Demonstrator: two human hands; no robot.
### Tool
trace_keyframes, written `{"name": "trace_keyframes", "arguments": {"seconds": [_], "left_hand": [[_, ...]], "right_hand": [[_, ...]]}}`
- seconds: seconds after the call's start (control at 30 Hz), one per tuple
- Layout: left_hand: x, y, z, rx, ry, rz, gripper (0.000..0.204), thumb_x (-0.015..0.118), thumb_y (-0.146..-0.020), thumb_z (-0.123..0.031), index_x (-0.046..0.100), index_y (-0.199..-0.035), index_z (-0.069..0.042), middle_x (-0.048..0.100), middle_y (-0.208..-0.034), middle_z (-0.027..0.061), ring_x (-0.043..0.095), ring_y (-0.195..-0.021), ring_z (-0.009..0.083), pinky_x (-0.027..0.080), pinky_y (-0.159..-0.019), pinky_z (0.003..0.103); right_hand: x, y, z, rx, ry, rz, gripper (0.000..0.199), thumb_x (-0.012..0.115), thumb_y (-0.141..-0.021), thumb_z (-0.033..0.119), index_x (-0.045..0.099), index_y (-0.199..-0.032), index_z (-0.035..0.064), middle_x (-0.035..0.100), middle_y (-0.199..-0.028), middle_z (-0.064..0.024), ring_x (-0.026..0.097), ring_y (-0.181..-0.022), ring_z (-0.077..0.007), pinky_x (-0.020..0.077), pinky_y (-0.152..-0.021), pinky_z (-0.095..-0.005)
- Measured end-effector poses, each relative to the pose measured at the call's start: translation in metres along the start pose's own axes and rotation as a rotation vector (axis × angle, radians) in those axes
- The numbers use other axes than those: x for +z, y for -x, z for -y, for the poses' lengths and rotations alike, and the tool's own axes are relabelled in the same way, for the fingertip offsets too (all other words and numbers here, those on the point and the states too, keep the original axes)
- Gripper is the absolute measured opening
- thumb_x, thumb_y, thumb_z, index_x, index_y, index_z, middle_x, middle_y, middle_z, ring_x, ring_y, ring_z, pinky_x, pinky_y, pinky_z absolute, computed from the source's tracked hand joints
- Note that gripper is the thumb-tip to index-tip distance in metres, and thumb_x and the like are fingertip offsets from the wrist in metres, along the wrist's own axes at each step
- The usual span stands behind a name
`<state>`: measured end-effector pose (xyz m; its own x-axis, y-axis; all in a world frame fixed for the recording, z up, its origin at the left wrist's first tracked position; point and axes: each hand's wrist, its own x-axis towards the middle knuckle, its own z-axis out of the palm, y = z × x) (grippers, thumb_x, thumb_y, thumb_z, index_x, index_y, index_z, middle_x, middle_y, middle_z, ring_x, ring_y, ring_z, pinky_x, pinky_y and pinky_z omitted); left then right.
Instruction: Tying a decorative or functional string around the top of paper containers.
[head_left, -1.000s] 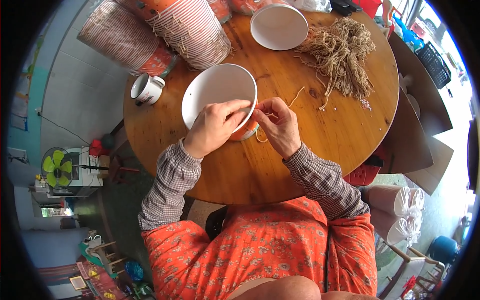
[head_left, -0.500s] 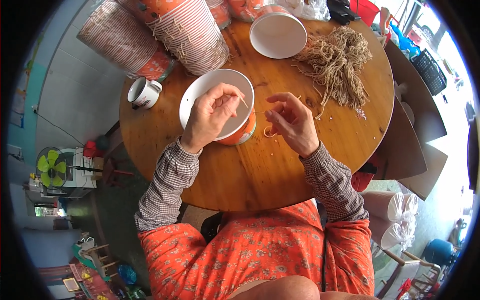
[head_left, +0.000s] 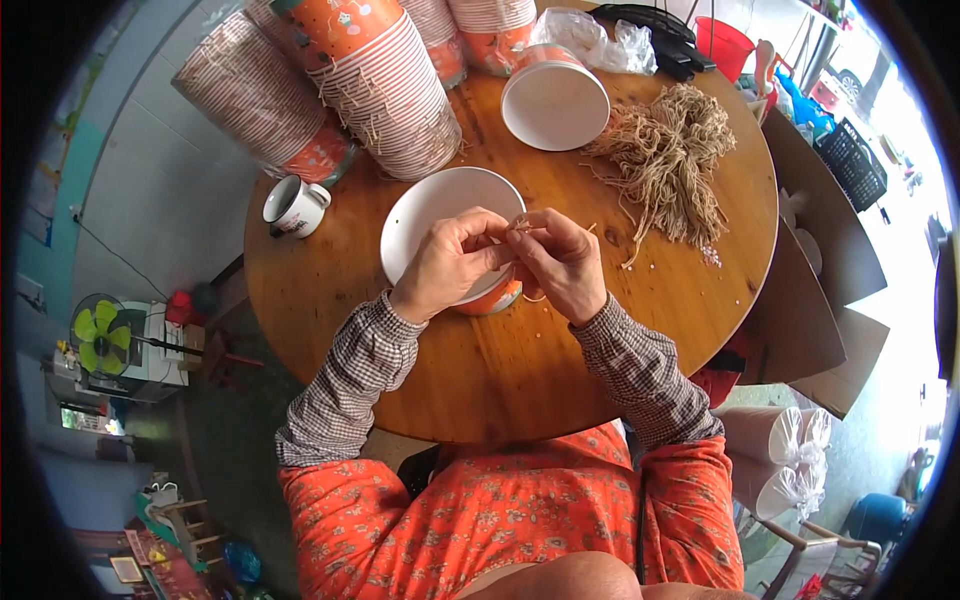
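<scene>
My left hand [head_left: 455, 262] and my right hand [head_left: 562, 262] meet fingertip to fingertip over the right rim of a white-lined orange paper bucket [head_left: 425, 215]. Both are closed in a pinch on a thin tan cord [head_left: 520, 226], bunched small between the fingers. A stretch of the cord hangs down by the bucket's right side, partly hidden by my hands. The bucket stands upright, and a small dark hole shows in its inner left wall. Beyond my right hand lies a loose bundle of tan cords [head_left: 680, 160].
Tall stacks of nested paper buckets [head_left: 385, 95] stand at the back left, near a white enamel mug [head_left: 297, 207]. Another bucket [head_left: 555, 105] lies tipped at the back. Small pale beads [head_left: 710, 256] are scattered at the right. Cardboard [head_left: 800, 290] borders the table's right edge.
My hands were apart with the cord stretched between them. They have come together, the right one moving left and the left one moving right. The whole view has shifted slightly.
</scene>
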<state>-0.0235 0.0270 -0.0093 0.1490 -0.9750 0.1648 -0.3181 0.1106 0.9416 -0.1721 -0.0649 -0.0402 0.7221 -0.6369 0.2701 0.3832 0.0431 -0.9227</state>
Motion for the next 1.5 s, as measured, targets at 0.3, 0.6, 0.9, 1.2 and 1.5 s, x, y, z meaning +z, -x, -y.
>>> {"name": "trace_keyframes", "arguments": {"seconds": [0.3, 0.6, 0.9, 1.2, 1.5], "left_hand": [[-0.011, 0.001, -0.005, -0.235, 0.488, -0.174, 0.019, 0.061, -0.095, -0.020, 0.063, -0.095, -0.001, 0.062, -0.078, 0.0005, 0.055, -0.063, 0.0059, 0.047, -0.060, 0.019], [0.010, -0.020, -0.020, -0.207, -0.099, -0.043, 0.020, 0.066, -0.091, -0.018, 0.070, -0.095, 0.001, 0.066, -0.072, 0.0005, 0.055, -0.065, 0.0031, 0.046, -0.060, 0.020], [0.010, -0.023, -0.020, -0.297, 0.248, 0.211, 0.020, 0.060, -0.094, -0.016, 0.066, -0.093, 0.003, 0.055, -0.070, -0.0026, 0.046, -0.060, 0.0037, 0.039, -0.057, 0.018], [0.006, -0.020, -0.021, -0.317, 0.329, 0.153, 0.022, 0.056, -0.096, -0.017, 0.066, -0.096, 0.003, 0.057, -0.073, -0.0010, 0.048, -0.063, 0.0039, 0.041, -0.059, 0.018], [0.015, -0.024, -0.019, -0.238, 0.155, 0.176, 0.018, 0.061, -0.094, -0.016, 0.066, -0.099, 0.001, 0.062, -0.079, -0.0012, 0.053, -0.067, 0.0031, 0.044, -0.061, 0.018]], "right_hand": [[-0.043, 0.001, 0.004, 0.034, 0.096, 0.120, 0.029, 0.059, -0.089, -0.001, 0.046, -0.115, 0.0029, 0.058, -0.084, -0.0032, 0.059, -0.064, -0.0067, 0.0474, -0.052, -0.0199], [-0.044, -0.003, 0.003, -0.749, 0.706, -0.103, 0.020, 0.070, -0.078, 0.000, 0.063, -0.096, 0.0043, 0.067, -0.089, -0.0074, 0.063, -0.072, -0.0218, 0.0515, -0.063, -0.0309], [-0.056, -0.010, -0.012, -0.251, 0.228, -0.162, 0.011, 0.068, -0.086, 0.006, 0.065, -0.097, 0.0040, 0.067, -0.088, -0.0005, 0.060, -0.075, -0.0074, 0.0475, -0.065, -0.0234], [-0.053, -0.003, -0.001, -0.188, 0.010, -0.020, 0.023, 0.072, -0.085, 0.013, 0.066, -0.103, 0.0006, 0.063, -0.101, -0.0035, 0.058, -0.091, -0.0105, 0.0468, -0.086, -0.0261], [-0.051, -0.003, -0.009, -0.209, 0.060, -0.021, 0.017, 0.073, -0.083, 0.011, 0.068, -0.097, 0.0016, 0.064, -0.087, -0.0019, 0.058, -0.084, -0.0094, 0.0468, -0.075, -0.0247]]}}
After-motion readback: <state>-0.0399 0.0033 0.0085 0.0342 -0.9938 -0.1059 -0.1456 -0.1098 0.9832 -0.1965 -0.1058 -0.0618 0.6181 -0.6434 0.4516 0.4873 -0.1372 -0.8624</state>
